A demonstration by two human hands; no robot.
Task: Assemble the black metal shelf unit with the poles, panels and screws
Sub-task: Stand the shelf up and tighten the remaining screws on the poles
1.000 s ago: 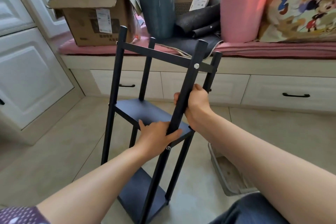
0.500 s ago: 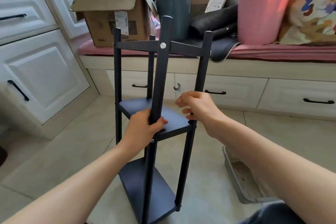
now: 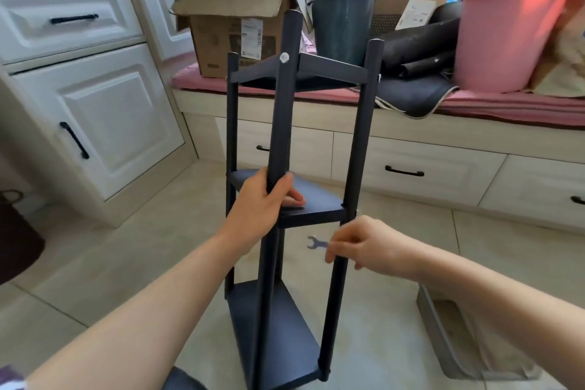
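Note:
The black metal shelf unit (image 3: 316, 212) stands upright on the tiled floor, with three panels fixed between its poles. A silver screw head (image 3: 284, 57) shows on the near pole at the top panel. My left hand (image 3: 259, 209) grips that near pole just above the middle panel, thumb resting on the panel. My right hand (image 3: 364, 244) is beside the right pole below the middle panel. It pinches a small flat silver wrench (image 3: 317, 244), whose open jaw points left.
A window bench with a pink cushion (image 3: 506, 104) runs behind the shelf, loaded with a cardboard box (image 3: 231, 25), a grey bin (image 3: 343, 28) and a pink bucket (image 3: 506, 32). White cabinets (image 3: 95, 123) stand at the left. A shallow grey tray (image 3: 459, 342) lies on the floor at the right.
The shelf has turned and come fully upright. My right hand left the pole and dropped lower, now holding a wrench. My left hand kept its grip on the near pole.

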